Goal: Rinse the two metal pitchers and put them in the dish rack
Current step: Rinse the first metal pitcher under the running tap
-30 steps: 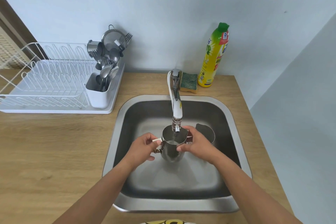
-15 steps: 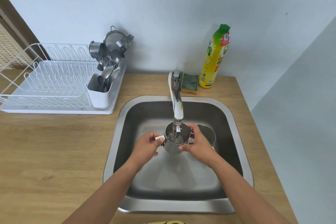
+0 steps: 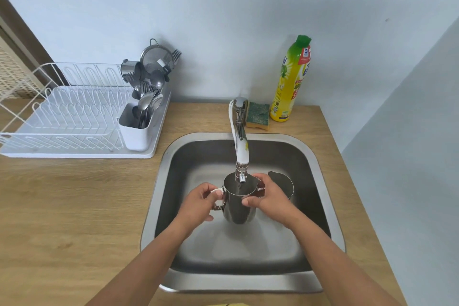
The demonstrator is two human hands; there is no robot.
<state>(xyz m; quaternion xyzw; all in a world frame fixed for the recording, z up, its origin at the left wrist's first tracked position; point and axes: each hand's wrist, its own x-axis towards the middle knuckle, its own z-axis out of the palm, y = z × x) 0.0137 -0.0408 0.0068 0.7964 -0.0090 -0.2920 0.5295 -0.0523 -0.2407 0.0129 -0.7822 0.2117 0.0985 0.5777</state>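
A shiny metal pitcher (image 3: 238, 202) is held upright over the steel sink (image 3: 159, 181), right under the tap spout (image 3: 240, 164). My left hand (image 3: 198, 204) grips its handle on the left side. My right hand (image 3: 267, 197) clasps its body and rim on the right. A second metal pitcher (image 3: 283, 182) stands in the sink behind my right hand, partly hidden by it. The white wire dish rack (image 3: 69, 117) sits on the counter at the left; I see no pitcher in it.
A white cutlery holder (image 3: 135, 129) with spoons, a strainer and a small metal cup stands at the rack's right end. A green sponge (image 3: 258, 113) and a yellow dish soap bottle (image 3: 290, 82) sit behind the sink. Wooden counter (image 3: 74, 206) lies left of the sink.
The pitcher stays under the tap in both hands. It tipped slightly toward me half a second ago and now stands upright again. The view has shifted a little.
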